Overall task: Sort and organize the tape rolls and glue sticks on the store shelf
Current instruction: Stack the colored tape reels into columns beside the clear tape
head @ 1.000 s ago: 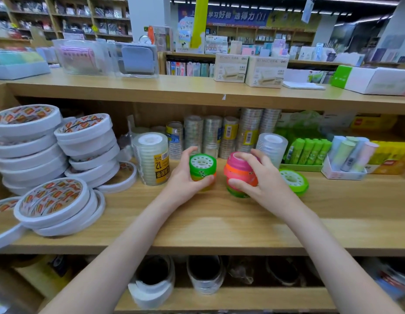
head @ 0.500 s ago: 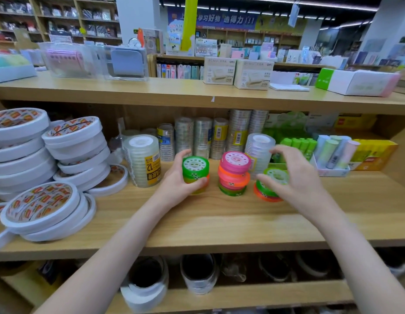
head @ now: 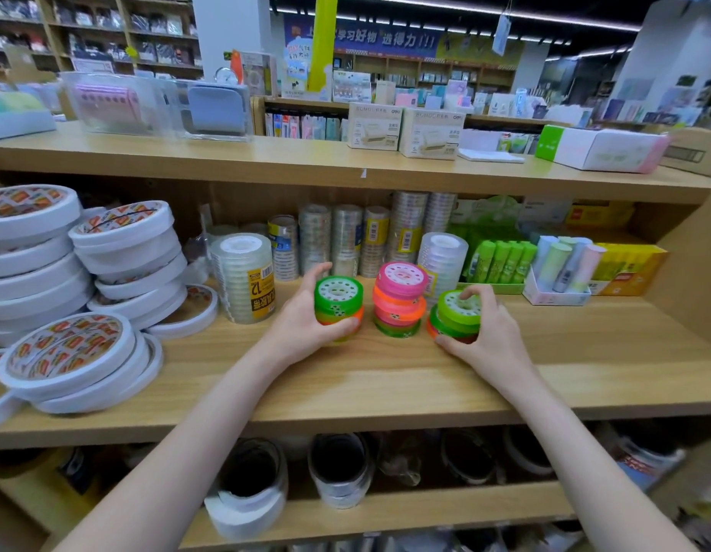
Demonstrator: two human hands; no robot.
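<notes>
Behind the wooden store shelf point(head: 385, 376), a blue banner carried Chinese writing, and two white boxes point(head: 401, 127) read "deli". Three short stacks of neon plastic tape rolls stood upright side by side: the left hand point(head: 306, 324) had its fingers curled round the green-topped stack point(head: 338, 302), and the right hand point(head: 485, 332) gripped the leaning green stack point(head: 455, 314). The pink-topped stack point(head: 399, 298) stood free between them (slightly nearer the right), beside a clear roll pack point(head: 246, 278) labelled "12".

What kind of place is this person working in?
Most likely a stationery shop. Wooden display shelves hold stacks of white tape rolls, clear tape packs with barcode labels, and green glue sticks. More stocked shelves and a banner fill the background.
</notes>
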